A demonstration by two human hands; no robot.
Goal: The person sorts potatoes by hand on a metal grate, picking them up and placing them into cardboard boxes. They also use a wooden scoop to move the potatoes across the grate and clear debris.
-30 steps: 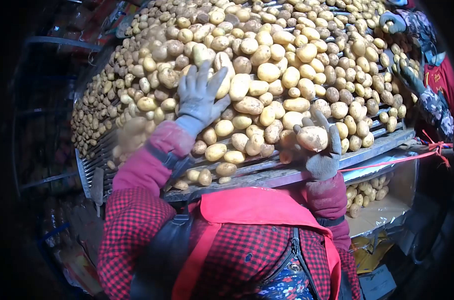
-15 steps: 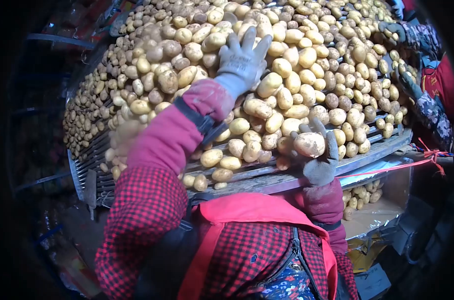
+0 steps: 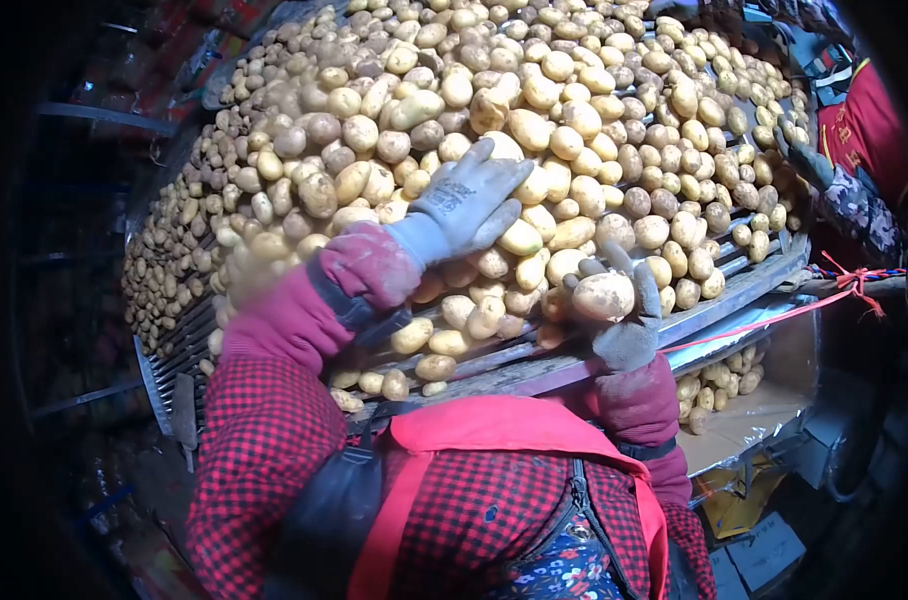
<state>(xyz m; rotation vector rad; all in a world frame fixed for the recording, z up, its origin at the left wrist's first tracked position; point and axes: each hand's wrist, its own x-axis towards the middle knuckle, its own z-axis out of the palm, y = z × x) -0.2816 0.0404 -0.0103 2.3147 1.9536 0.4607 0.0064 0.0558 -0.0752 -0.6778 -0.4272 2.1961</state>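
Note:
A broad heap of potatoes [image 3: 364,130] covers a slatted metal rack [image 3: 474,365]. My left hand [image 3: 464,205], in a pale grey glove, reaches over the heap with its fingers stretched out and its palm on the potatoes. A large, soil-marked potato [image 3: 604,297] rests in my right hand [image 3: 626,340], whose gloved fingers curl up around it from behind, near the rack's front edge. Several loose potatoes lie on the bars between my forearms.
Below the rack at the right stands a cardboard box [image 3: 764,410] with potatoes inside. A red string [image 3: 774,318] is tied along the front edge. Another person's gloved hand [image 3: 804,160] and patterned sleeve [image 3: 859,210] are at the right side of the heap.
My left hand has drawn back toward me over the heap, its fingers now pointing more to the right. My right hand still has the potato. The other person's arms have shifted.

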